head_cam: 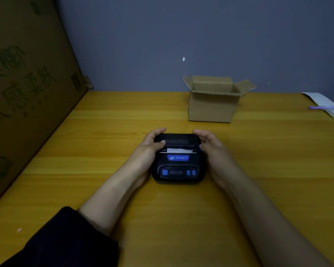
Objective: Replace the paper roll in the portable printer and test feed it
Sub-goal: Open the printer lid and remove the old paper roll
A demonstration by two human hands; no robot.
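A black portable printer (pixel 178 166) with blue buttons and a blue label lies flat on the wooden table (pixel 123 116), in the middle of the view. Its lid is down, and a short white strip of paper (pixel 179 150) sticks out of the slot. My left hand (pixel 148 151) grips the printer's left side, thumb resting on the lid near the slot. My right hand (pixel 212 149) cups the right side, fingers curled over the far corner. No spare paper roll is in sight.
A small open cardboard box (pixel 213 105) stands behind the printer near the grey wall. A large printed carton (pixel 23 89) leans along the table's left edge. White papers (pixel 328 105) with a purple pen (pixel 324 107) lie at the far right.
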